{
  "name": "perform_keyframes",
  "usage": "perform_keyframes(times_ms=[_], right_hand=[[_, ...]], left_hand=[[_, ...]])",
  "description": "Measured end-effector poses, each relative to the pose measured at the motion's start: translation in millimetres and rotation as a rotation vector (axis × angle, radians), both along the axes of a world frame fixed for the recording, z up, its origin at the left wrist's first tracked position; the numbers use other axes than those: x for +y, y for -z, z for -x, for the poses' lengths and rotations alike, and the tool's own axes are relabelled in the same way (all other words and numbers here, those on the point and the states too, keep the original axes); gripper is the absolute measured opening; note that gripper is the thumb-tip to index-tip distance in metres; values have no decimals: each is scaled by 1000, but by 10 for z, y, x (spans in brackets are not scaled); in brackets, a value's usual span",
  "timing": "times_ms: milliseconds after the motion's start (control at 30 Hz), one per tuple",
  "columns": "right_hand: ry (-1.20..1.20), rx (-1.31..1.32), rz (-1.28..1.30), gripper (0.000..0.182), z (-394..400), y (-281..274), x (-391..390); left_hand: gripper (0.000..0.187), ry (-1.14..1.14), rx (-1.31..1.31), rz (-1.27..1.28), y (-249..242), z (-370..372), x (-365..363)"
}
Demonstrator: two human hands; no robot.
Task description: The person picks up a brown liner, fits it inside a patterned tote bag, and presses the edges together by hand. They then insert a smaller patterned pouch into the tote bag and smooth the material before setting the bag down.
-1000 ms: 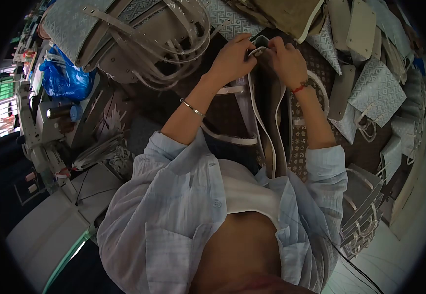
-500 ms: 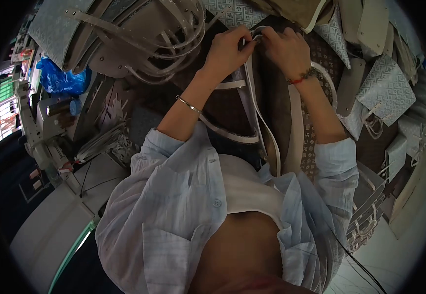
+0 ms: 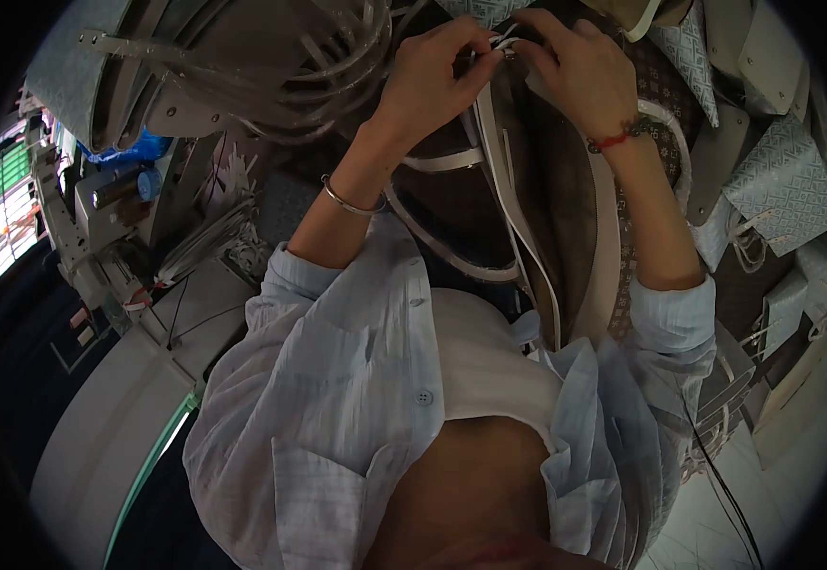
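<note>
At the top of the head view, my left hand [image 3: 440, 71] is closed in a pinch on the end of a narrow white strip [image 3: 497, 128], which looks like zipper tape. Opposite it, my right hand [image 3: 585, 76] has its thumb and forefinger at the same strip end, with a small shiny piece [image 3: 508, 53] between the hands, too small to name. The strip runs down along the open mouth of a brown patterned bag [image 3: 566, 218] with pale trim. A pale handle [image 3: 451, 161] loops out on the left, and another handle [image 3: 682, 161] curves on the right.
Bag parts with pale straps [image 3: 271, 81] are heaped at the upper left. Silver patterned pieces [image 3: 782, 185] and more bag parts lie on the right. Far left are a machine [image 3: 90, 247], a blue plastic bag [image 3: 133, 149] and a blue-capped cylinder [image 3: 147, 184]. Thin cords hang at lower right.
Both hands sit slightly higher in view, still at the strip end. My right forefinger has lifted away from the thumb. The bag and surroundings have shifted a little as the view moved.
</note>
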State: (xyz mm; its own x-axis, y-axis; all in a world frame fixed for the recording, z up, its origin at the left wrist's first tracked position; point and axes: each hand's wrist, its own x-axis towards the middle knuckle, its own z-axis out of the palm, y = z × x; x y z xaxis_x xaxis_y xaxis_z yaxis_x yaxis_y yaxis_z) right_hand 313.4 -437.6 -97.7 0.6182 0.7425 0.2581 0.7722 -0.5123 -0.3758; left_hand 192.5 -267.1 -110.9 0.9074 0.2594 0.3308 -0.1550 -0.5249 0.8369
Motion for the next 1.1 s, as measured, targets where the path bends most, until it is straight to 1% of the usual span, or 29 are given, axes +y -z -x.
perform_keyframes(times_ms=[67, 300, 1100], right_hand=[[4, 15, 7, 18, -8, 71, -43], [7, 52, 5, 18, 6, 258, -34], [11, 30, 86, 18, -67, 435, -163]], left_hand=[[12, 9, -22, 52, 43, -7, 11], [12, 23, 38, 9, -12, 4, 43], [12, 71, 96, -66, -124, 17, 72]])
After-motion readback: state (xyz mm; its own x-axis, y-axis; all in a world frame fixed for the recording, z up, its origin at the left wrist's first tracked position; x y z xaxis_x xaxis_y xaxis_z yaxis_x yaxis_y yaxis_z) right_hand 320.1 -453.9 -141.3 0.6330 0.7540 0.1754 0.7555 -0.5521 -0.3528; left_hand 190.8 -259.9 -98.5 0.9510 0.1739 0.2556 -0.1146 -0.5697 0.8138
